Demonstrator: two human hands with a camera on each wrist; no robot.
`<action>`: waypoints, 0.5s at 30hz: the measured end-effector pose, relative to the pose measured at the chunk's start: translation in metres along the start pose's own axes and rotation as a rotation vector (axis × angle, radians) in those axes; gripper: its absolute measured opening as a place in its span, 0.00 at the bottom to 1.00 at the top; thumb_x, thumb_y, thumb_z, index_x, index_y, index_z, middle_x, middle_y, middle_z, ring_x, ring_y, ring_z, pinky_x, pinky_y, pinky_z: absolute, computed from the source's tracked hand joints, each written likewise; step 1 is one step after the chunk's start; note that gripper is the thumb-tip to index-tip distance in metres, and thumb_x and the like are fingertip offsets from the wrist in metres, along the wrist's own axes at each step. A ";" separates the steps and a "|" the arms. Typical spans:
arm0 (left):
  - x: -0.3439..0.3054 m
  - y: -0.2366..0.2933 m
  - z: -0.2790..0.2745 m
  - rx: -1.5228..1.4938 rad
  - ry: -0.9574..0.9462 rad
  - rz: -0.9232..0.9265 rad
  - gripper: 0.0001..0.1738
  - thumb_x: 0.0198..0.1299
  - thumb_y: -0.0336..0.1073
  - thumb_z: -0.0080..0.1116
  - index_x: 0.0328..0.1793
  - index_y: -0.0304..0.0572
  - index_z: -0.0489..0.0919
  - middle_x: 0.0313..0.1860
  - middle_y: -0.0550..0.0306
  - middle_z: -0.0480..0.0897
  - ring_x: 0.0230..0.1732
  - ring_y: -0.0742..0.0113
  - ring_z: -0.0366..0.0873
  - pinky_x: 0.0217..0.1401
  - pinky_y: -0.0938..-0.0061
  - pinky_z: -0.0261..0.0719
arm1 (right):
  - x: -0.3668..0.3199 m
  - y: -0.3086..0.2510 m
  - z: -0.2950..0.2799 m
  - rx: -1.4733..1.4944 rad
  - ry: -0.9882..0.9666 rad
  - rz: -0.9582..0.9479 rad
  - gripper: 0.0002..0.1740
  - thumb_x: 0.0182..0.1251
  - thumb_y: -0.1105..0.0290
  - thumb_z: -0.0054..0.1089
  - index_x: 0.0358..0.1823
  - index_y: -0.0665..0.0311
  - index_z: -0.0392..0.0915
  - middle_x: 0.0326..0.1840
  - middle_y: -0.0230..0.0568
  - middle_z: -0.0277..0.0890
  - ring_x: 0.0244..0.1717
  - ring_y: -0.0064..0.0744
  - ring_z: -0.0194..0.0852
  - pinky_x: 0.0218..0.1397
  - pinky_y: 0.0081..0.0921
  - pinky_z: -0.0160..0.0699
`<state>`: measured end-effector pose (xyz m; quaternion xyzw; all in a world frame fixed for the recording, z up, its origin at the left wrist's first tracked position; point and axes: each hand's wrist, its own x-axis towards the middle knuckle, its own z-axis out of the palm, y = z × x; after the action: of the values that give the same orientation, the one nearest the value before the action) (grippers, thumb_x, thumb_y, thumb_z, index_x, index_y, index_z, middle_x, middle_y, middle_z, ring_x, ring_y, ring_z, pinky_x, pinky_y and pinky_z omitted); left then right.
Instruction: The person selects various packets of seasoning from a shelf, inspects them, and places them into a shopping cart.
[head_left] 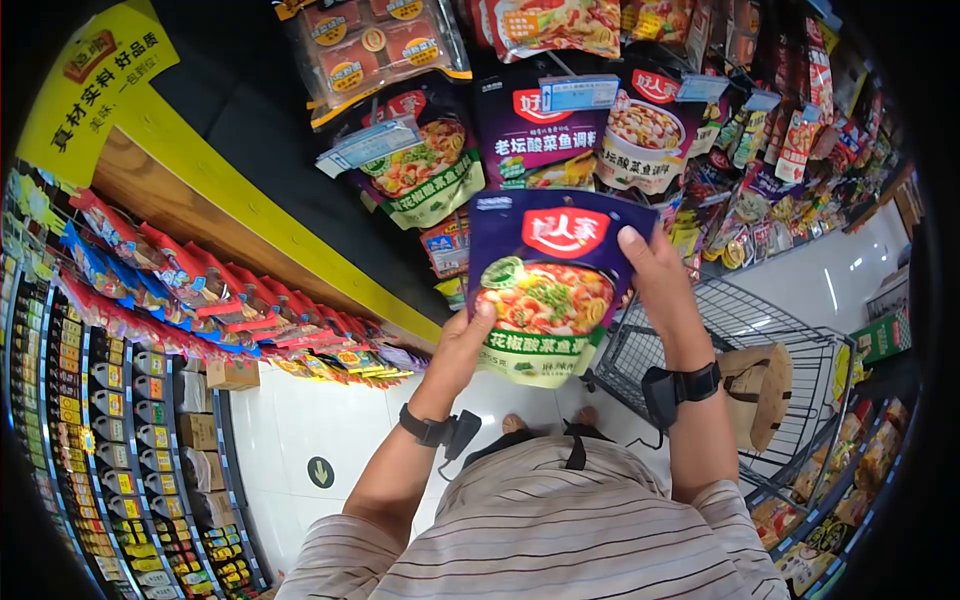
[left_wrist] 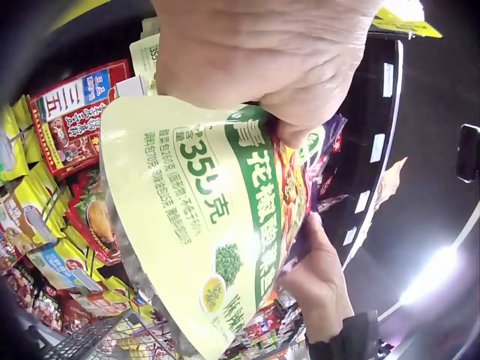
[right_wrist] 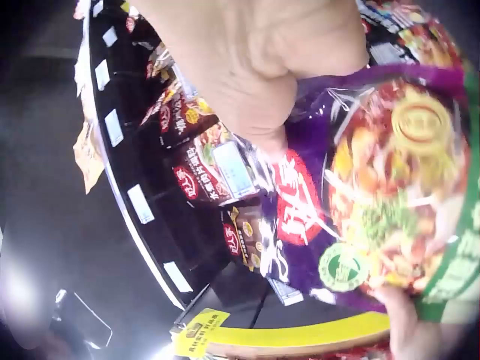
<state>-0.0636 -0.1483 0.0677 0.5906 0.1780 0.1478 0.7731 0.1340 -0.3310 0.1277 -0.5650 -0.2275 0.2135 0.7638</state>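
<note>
A purple and green food pouch (head_left: pixel 548 290) is held up in front of the body in the head view, its printed front facing up. The left hand (head_left: pixel 462 345) pinches its lower left edge, thumb on the front. At the upper right edge the right hand (head_left: pixel 658 275) grips it, thumb on top. The left wrist view shows the pouch's pale green bottom (left_wrist: pixel 172 195) below the left hand (left_wrist: pixel 262 60), with the right hand (left_wrist: pixel 319 281) beyond. In the right wrist view the right hand (right_wrist: pixel 262 67) holds the purple end of the pouch (right_wrist: pixel 397 187); the left hand's fingers (right_wrist: pixel 401 315) touch its far edge.
Similar pouches (head_left: pixel 540 130) hang on the rack ahead, with price tags (head_left: pixel 580 93). A wire shopping cart (head_left: pixel 700 330) holding a brown paper bag (head_left: pixel 757 390) stands at the right. Red snack packs (head_left: pixel 215 285) hang at the left, above shelves of bottles (head_left: pixel 110 430).
</note>
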 end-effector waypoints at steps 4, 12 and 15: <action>0.009 0.010 -0.008 0.151 -0.135 -0.063 0.29 0.78 0.53 0.49 0.72 0.36 0.73 0.64 0.55 0.78 0.64 0.69 0.73 0.70 0.71 0.68 | -0.009 0.001 0.023 0.056 0.146 0.087 0.20 0.73 0.60 0.64 0.57 0.68 0.79 0.50 0.33 0.83 0.50 0.22 0.79 0.58 0.26 0.77; 0.135 0.053 -0.090 0.768 0.909 0.589 0.34 0.73 0.45 0.56 0.73 0.22 0.64 0.70 0.28 0.70 0.72 0.41 0.68 0.75 0.59 0.64 | -0.020 0.012 0.013 -0.067 0.200 0.062 0.17 0.74 0.63 0.63 0.55 0.68 0.81 0.49 0.33 0.84 0.48 0.22 0.80 0.57 0.26 0.78; 0.161 0.060 -0.101 0.615 0.823 0.596 0.38 0.70 0.45 0.60 0.73 0.21 0.61 0.69 0.26 0.71 0.71 0.39 0.68 0.75 0.58 0.63 | -0.024 0.002 0.005 -0.115 0.170 0.048 0.16 0.74 0.63 0.63 0.53 0.67 0.81 0.48 0.32 0.84 0.48 0.22 0.80 0.57 0.25 0.77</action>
<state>0.0336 0.0253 0.0852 0.7060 0.3241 0.5171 0.3593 0.1113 -0.3406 0.1247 -0.6293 -0.1601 0.1696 0.7413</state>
